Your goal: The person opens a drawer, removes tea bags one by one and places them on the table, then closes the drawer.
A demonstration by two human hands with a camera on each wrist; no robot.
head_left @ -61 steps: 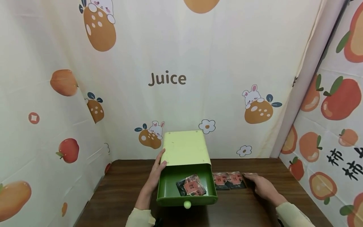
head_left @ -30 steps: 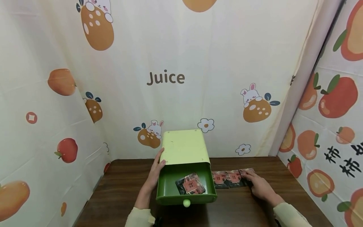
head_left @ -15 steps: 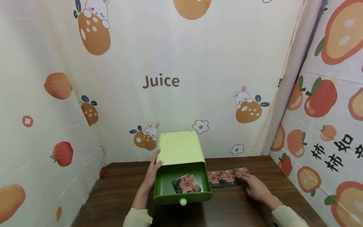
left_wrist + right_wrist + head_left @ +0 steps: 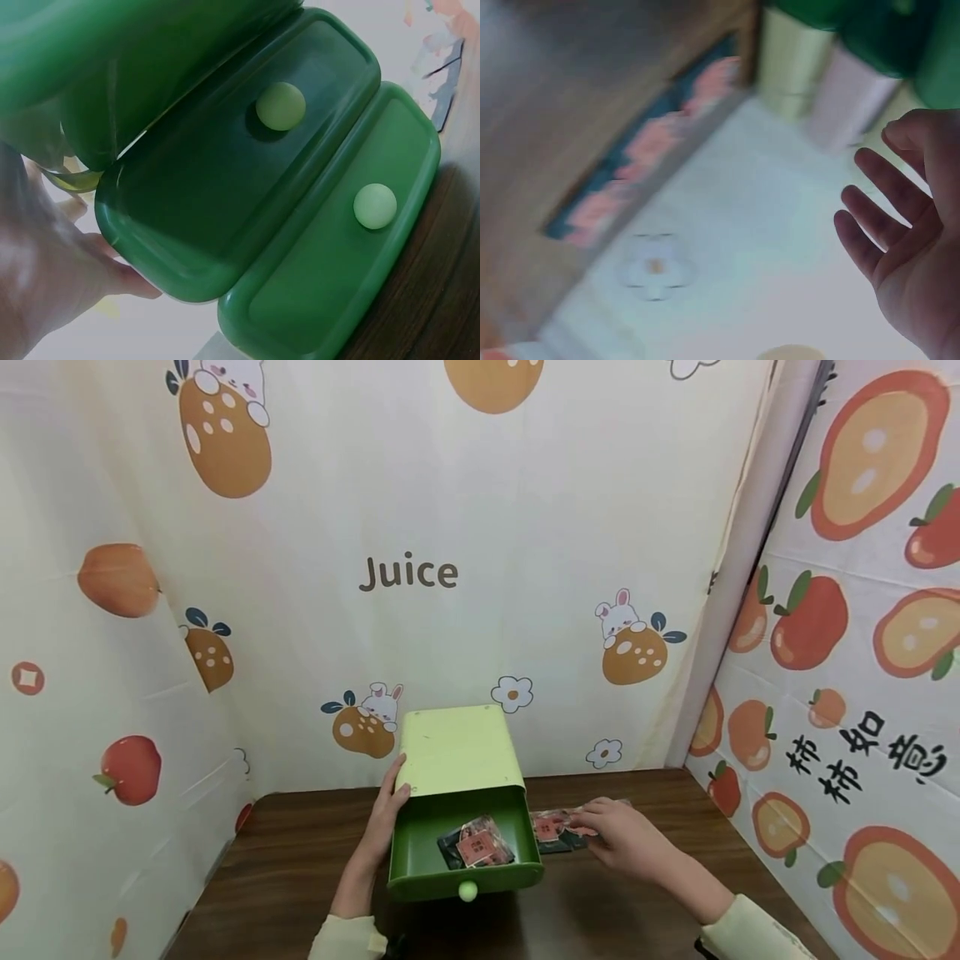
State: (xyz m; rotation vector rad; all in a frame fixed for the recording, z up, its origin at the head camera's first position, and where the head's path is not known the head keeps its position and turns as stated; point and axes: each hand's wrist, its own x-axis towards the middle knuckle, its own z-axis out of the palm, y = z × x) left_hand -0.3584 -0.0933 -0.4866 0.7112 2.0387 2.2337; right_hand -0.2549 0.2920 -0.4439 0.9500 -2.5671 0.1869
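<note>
A small drawer cabinet (image 4: 459, 747) with a pale yellow top stands on the table. Its top green drawer (image 4: 412, 839) is pulled out, with dark, pink-labelled sachets (image 4: 477, 843) lying overlapped inside. My left hand (image 4: 382, 818) rests against the cabinet's left side, thumb near the top front corner. Right of the drawer, a row of similar sachets (image 4: 641, 150) lies flat on the table. In the head view my right hand (image 4: 626, 839) overlaps that row and hides part of it. The right wrist view shows its fingers spread loosely, holding nothing.
Two closed lower drawers with round pale green knobs (image 4: 375, 206) show in the left wrist view. The brown wooden table (image 4: 300, 860) meets a fruit-printed curtain (image 4: 450, 635) behind, with more printed cloth (image 4: 810, 735) on the right.
My right hand has left the far-right sachet and moved left over the row, toward the drawer. My left hand stays on the cabinet. The head view has turned slightly right.
</note>
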